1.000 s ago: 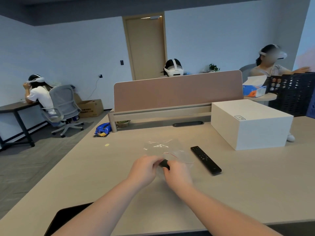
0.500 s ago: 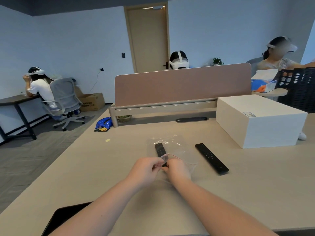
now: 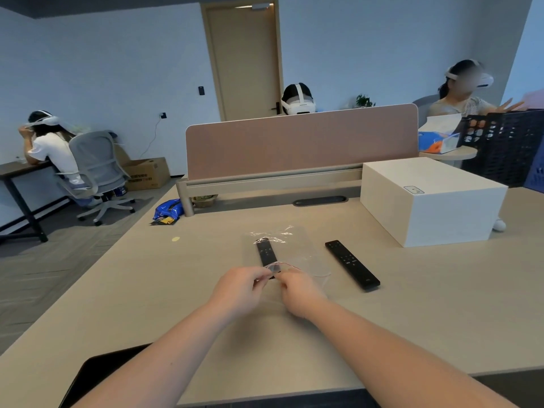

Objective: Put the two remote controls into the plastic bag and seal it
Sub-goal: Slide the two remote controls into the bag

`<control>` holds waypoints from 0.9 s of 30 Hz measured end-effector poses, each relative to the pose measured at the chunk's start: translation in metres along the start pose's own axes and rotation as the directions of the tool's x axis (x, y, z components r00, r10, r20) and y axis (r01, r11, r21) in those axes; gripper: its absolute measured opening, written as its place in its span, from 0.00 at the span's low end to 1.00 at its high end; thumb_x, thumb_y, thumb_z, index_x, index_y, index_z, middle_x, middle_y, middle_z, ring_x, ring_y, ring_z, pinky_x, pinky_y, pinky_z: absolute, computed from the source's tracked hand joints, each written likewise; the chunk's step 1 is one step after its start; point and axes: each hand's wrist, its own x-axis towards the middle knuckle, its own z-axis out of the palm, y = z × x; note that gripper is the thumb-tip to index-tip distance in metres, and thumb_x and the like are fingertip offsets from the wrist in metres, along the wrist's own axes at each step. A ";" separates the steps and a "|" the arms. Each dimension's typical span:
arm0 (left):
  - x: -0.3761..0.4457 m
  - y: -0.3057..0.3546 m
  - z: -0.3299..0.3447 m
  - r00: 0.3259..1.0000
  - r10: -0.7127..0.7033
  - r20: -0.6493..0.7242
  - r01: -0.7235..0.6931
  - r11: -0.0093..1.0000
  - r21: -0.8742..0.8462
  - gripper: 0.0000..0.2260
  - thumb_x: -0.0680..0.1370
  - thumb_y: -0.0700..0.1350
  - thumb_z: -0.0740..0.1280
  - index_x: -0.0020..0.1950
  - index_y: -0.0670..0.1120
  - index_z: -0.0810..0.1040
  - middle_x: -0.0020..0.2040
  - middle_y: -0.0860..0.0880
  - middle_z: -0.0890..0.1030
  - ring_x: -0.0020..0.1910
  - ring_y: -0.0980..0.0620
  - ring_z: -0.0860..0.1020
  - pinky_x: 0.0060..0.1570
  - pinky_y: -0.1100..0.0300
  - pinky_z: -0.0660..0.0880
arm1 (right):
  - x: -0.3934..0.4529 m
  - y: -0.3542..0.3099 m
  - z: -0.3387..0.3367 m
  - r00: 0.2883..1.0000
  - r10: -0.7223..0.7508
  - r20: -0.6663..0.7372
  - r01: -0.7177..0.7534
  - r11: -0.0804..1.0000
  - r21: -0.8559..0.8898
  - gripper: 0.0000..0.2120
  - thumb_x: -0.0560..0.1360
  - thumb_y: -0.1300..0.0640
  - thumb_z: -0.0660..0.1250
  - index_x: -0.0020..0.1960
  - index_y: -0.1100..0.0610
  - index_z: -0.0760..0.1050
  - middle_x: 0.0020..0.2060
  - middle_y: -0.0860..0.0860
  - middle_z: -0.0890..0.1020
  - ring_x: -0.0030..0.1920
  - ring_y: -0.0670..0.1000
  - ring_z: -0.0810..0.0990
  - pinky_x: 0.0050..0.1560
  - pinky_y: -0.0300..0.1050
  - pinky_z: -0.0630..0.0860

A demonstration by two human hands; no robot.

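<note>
A clear plastic bag [image 3: 297, 251] lies flat on the beige table in front of me. One black remote control [image 3: 266, 254] is mostly inside it, its near end hidden behind my fingers. My left hand [image 3: 238, 290] and my right hand [image 3: 297, 293] pinch the bag's near opening, which has a thin red strip, from either side. The second black remote control [image 3: 351, 264] lies bare on the table just right of the bag, slanted, apart from both hands.
A large white box [image 3: 432, 201] stands at the right rear. A pink divider panel [image 3: 300, 142] closes the table's far edge. A dark flat object [image 3: 88, 375] lies at the near left edge. Other people sit at desks left and right.
The first remote has slid away from me, deeper into the bag, and more of it shows beyond my fingers. Both hands stay at the bag's mouth.
</note>
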 end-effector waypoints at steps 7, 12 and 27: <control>-0.006 0.001 -0.005 0.999 -0.033 -0.015 0.034 0.996 0.082 0.10 0.79 0.50 0.60 0.54 0.53 0.80 0.50 0.50 0.85 0.51 0.45 0.79 0.47 0.54 0.76 | -0.047 0.024 -0.041 0.886 -0.060 -0.460 0.065 0.998 -0.006 0.10 0.75 0.56 0.61 0.50 0.55 0.80 0.42 0.55 0.86 0.46 0.59 0.81 0.43 0.51 0.80; -0.005 0.003 -0.002 0.999 -0.042 0.022 0.041 0.998 0.045 0.07 0.77 0.44 0.62 0.48 0.46 0.80 0.46 0.44 0.84 0.49 0.41 0.79 0.45 0.51 0.75 | -0.058 0.061 -0.060 0.842 0.257 -0.475 -0.268 0.962 0.045 0.15 0.77 0.54 0.58 0.64 0.54 0.71 0.53 0.55 0.79 0.58 0.58 0.73 0.54 0.51 0.74; -0.004 0.009 -0.001 0.995 -0.075 0.070 0.073 0.997 0.021 0.11 0.79 0.45 0.60 0.56 0.49 0.80 0.55 0.47 0.84 0.56 0.44 0.79 0.53 0.56 0.74 | -0.055 0.087 -0.053 0.859 0.435 -0.271 -0.454 0.891 -0.008 0.12 0.77 0.57 0.60 0.59 0.58 0.71 0.53 0.57 0.81 0.55 0.59 0.76 0.48 0.46 0.74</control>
